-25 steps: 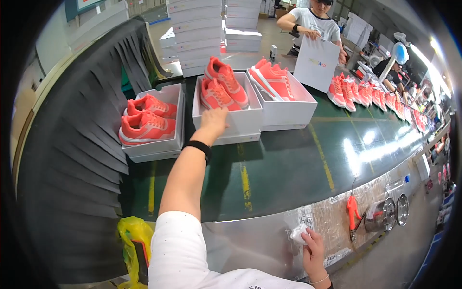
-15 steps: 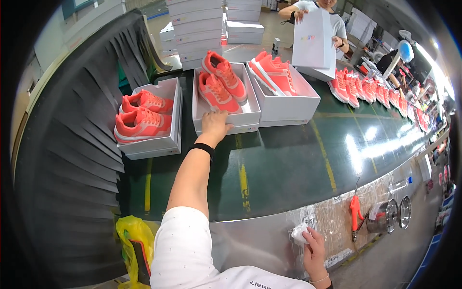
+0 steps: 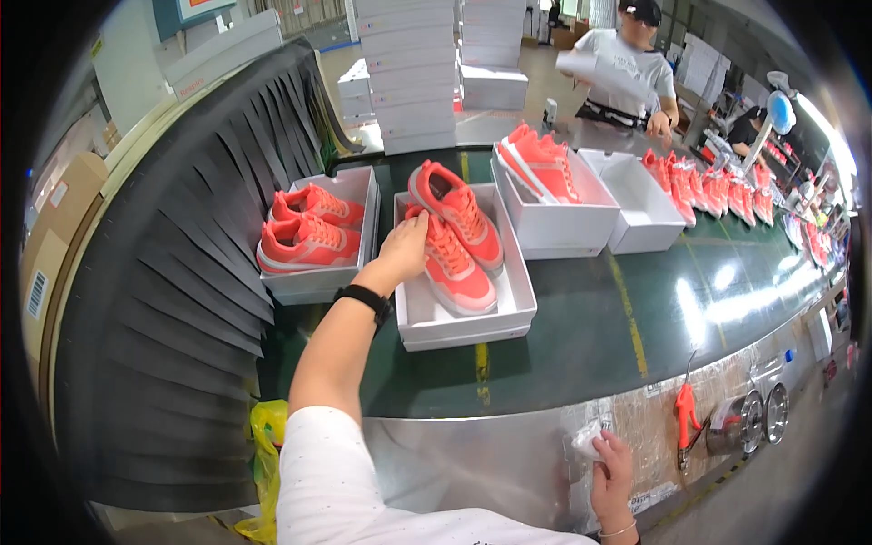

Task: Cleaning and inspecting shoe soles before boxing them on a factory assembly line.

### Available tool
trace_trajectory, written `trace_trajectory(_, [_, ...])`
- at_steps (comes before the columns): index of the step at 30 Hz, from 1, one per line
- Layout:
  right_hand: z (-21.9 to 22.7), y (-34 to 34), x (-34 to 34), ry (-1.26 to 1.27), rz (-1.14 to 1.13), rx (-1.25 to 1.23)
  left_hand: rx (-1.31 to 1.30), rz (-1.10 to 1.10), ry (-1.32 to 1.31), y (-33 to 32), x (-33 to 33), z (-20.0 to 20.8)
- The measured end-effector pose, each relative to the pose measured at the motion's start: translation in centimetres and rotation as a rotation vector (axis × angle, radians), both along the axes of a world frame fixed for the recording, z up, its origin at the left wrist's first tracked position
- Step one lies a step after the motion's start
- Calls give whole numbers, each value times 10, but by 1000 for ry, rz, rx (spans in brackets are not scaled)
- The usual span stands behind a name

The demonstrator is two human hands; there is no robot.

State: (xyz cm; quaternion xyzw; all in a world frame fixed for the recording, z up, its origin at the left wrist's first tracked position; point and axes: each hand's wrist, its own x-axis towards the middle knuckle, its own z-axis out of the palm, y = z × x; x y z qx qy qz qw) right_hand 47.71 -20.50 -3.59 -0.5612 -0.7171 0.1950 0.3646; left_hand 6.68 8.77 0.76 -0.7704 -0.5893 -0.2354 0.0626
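Note:
In an open white shoebox [image 3: 420, 338], a pair of coral sneakers lies in the middle of the belt. My left hand [image 3: 406, 247] reaches into it, fingers closed on the heel of the nearer sneaker [image 3: 454, 272]; the other sneaker [image 3: 468, 218] lies against it. My right hand [image 3: 613, 468] rests low over the metal edge, fingers closed round a crumpled white wad [image 3: 590, 438], perhaps tissue. Left of my box stands another box [image 3: 318, 289] with two coral sneakers [image 3: 313, 241]. To the right, a third box [image 3: 568, 232] holds coral sneakers [image 3: 545, 168].
An empty white box [image 3: 645, 232] stands beside the third. Across the belt [image 3: 581, 336], a co-worker [image 3: 622, 68] holds a blurred white panel [image 3: 607, 77]. More sneakers [image 3: 708, 186] line the right. Black strip curtain [image 3: 173, 300] hangs left; a red-handled air gun [image 3: 685, 413] lies near right.
The middle box has come nearer to me, and my left hand has gone from its front wall to the sneaker's heel. The co-worker's raised box now stands on the belt. The view has shifted.

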Motion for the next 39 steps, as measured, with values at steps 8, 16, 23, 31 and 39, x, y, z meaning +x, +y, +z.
trace_trajectory(8, [-5, -26, 8, 166, -136, -32, -302, 38, 213, 23, 11, 27])
trace_trajectory(16, [8, -24, 23, 135, -105, 48, 56, -126, 378, -56, 66, 111])
trace_trajectory(23, [8, -43, 36, 213, -238, 122, 1, -106, -233, -128, 104, 105])
trace_trajectory(31, [8, -49, 33, 412, -254, 222, -495, -351, -417, -208, 224, -21])
trace_trajectory(39, [-15, -73, 64, 791, -368, 132, -274, -408, -144, -237, 250, -33])
